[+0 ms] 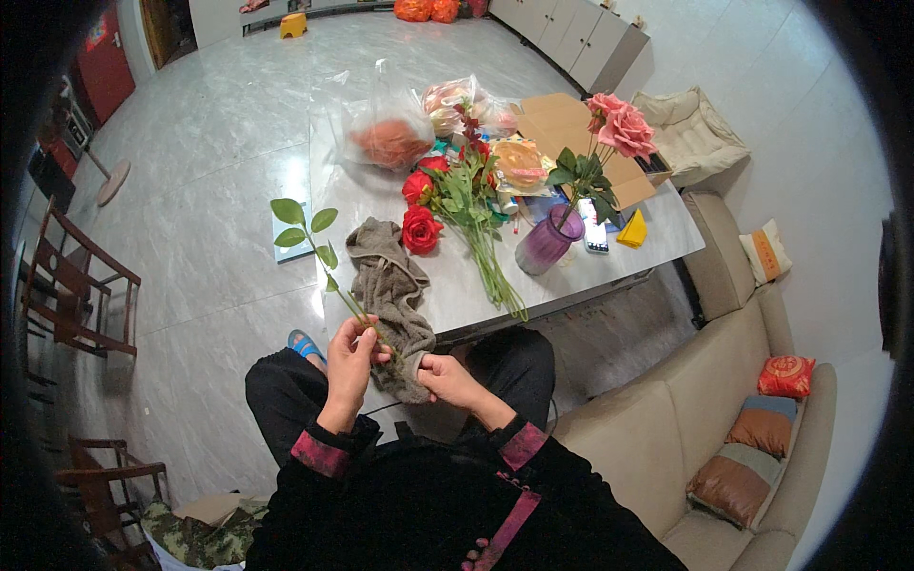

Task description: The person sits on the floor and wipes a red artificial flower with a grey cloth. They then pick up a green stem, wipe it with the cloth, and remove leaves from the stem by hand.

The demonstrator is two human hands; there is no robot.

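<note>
Pinched in my left hand [350,367] is the stem of a green leafy sprig [308,233], its leaves pointing up and to the left. My right hand [450,380] grips the near end of a grey-brown towel [389,278], which trails from the tabletop over the table's front edge. The stem's lower end lies against the towel, between my hands. Beside the towel, a red artificial rose [421,230] rests on the white marbled table [457,292]. A bundle of green stems [493,268] extends toward me from more red flowers.
A purple glass vase [548,241] holds pink roses [621,125]. Near it are a lit smartphone [594,227] and yellow folded paper [631,230]. Plastic bags [393,135], a packaged round item [520,164] and an open cardboard box [557,118] stand behind. A beige sofa [643,400] borders the right.
</note>
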